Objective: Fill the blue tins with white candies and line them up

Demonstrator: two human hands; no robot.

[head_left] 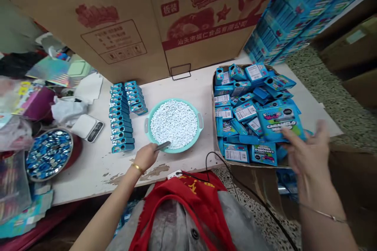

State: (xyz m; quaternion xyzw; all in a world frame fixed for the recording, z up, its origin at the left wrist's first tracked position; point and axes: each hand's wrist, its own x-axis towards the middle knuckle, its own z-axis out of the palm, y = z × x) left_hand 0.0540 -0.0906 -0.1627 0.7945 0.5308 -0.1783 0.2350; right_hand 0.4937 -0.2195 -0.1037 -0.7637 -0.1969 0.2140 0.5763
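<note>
My left hand (145, 158) is closed around the handle of a metal scoop (163, 146); its far end is buried among small white candies (174, 122). These fill a mint-green round basin (200, 122) with two side handles. My right hand (309, 149), slightly blurred, is at the right side of a carton, fingers spread apart. Its thumb overlaps the lower edge of a blue candy box (277, 115), which looks larger and nearer than the others; I cannot tell whether it rests on the pile. Many small blue boxes (246, 112) lie jumbled in the carton (214, 113).
Blue boxes (120, 125) stand in two rows left of the basin. Further left are a white scale (88, 127) and a round tub of shiny blue-and-silver pieces (50, 153). Large cardboard boxes (123, 19) wall the back; stacked blue packs (294, 15) rise at right.
</note>
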